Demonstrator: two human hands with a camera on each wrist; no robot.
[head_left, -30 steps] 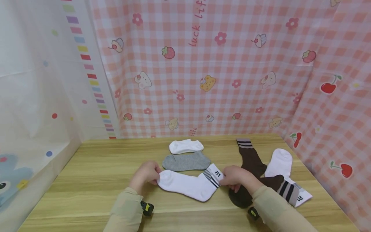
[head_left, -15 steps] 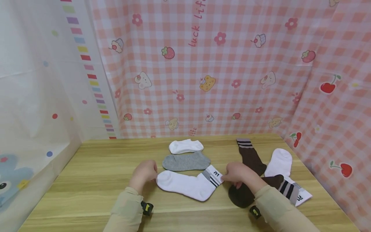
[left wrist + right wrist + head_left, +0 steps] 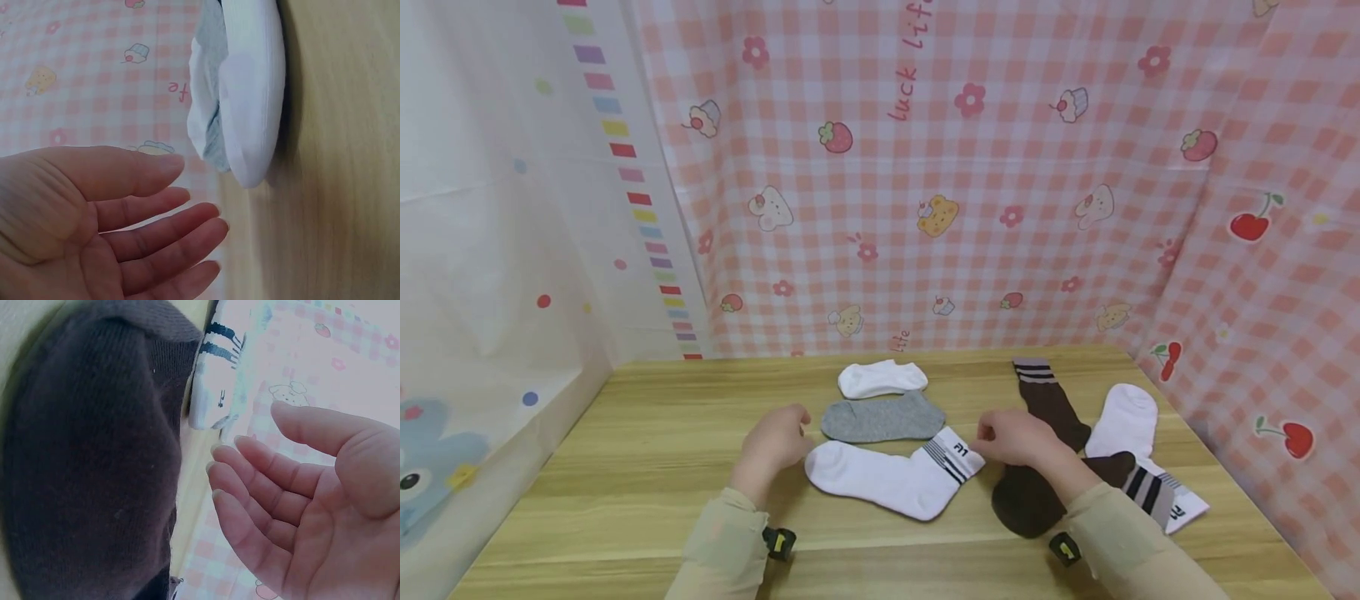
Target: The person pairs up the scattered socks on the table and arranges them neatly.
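A white crew sock (image 3: 880,479) with black stripes and lettering on its cuff lies flat across the front middle of the table. Just off its toe, my left hand (image 3: 777,435) holds nothing; in the left wrist view its fingers (image 3: 169,244) are relaxed and apart from the sock. At the cuff end is my right hand (image 3: 1017,437), also with nothing in it, its fingers loosely bent in the right wrist view. A dark brown sock (image 3: 94,456) lies close by that hand. Behind the white sock, a grey ankle sock (image 3: 882,417) and a white ankle sock (image 3: 880,379) lie in a row.
On the right, a brown striped-cuff sock (image 3: 1045,404) and another white sock (image 3: 1126,419) lie in a loose overlapping group. The wooden table (image 3: 647,467) meets a pink checked curtain (image 3: 880,250) at the back.
Both hands have let go of the white crew sock's ends and lifted slightly away from it. The sock stays nearly in place.
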